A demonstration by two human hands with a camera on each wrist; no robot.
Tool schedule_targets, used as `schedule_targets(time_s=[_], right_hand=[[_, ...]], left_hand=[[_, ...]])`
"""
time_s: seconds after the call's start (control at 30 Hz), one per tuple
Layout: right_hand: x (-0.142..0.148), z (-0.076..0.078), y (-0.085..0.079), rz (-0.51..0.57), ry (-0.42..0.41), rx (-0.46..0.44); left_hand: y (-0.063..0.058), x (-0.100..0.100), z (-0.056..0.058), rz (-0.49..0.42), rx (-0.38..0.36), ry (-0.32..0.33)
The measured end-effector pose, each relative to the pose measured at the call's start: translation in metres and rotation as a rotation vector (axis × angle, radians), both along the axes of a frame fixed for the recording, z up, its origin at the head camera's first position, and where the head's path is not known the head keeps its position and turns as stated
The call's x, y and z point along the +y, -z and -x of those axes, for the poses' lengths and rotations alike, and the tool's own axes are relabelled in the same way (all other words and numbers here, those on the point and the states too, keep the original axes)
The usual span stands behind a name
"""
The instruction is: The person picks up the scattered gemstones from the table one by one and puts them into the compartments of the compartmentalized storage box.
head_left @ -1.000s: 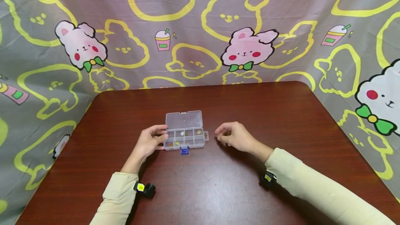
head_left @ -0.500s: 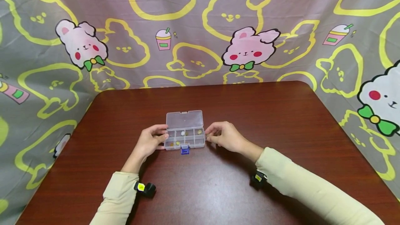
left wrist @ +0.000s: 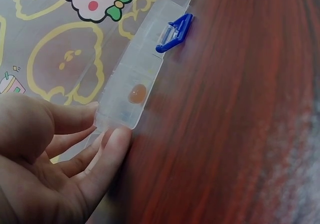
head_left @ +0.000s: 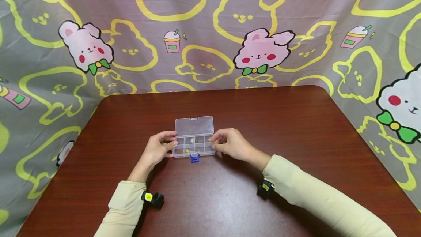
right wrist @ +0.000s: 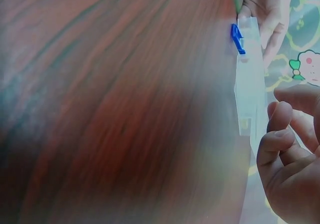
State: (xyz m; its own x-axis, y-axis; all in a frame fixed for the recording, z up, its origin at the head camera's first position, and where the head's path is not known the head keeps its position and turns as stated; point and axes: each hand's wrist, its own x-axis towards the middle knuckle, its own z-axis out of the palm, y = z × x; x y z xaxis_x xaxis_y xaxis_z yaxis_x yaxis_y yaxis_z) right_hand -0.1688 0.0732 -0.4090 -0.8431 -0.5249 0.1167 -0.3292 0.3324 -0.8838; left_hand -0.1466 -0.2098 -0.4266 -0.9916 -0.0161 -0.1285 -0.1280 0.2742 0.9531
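Note:
A clear plastic compartment box (head_left: 199, 149) lies on the table, its lid (head_left: 194, 126) raised at the back and a blue latch (head_left: 194, 158) hanging at the front. My left hand (head_left: 156, 150) grips the box's left end between thumb and fingers. Over the right end, the fingertips of my right hand (head_left: 234, 145) are bent close together; whether something is pinched there is hidden. Inside are small bead-like pieces: a white one (head_left: 192, 140), a yellow one (head_left: 187, 151) and an orange one (left wrist: 137, 94). Another yellowish piece (head_left: 209, 139) shows partly beside the right fingertips.
The brown wooden table (head_left: 210, 196) extends around the box on all sides. Behind it and along both sides hangs a patterned cloth (head_left: 204, 36). Black cameras (head_left: 153, 199) are strapped to both wrists.
My right hand has moved left from beside the box to over its right-hand compartments. The left hand and the box have stayed in place.

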Motion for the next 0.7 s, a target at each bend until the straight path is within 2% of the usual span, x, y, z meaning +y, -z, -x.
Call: schedule_targets(time_s=[0.27, 0.7], right_hand=[[-0.0067, 0.0006, 0.0024, -0.031, -0.002, 0.036], [-0.0100, 0.0010, 0.0011, -0.058, -0.008, 0.060]], left_hand=[[-0.0014, 0.0011, -0.0007, 0.023, -0.002, 0.002], [-0.0011, 0.0010, 0.0003, 0.010, 0.005, 0.007]])
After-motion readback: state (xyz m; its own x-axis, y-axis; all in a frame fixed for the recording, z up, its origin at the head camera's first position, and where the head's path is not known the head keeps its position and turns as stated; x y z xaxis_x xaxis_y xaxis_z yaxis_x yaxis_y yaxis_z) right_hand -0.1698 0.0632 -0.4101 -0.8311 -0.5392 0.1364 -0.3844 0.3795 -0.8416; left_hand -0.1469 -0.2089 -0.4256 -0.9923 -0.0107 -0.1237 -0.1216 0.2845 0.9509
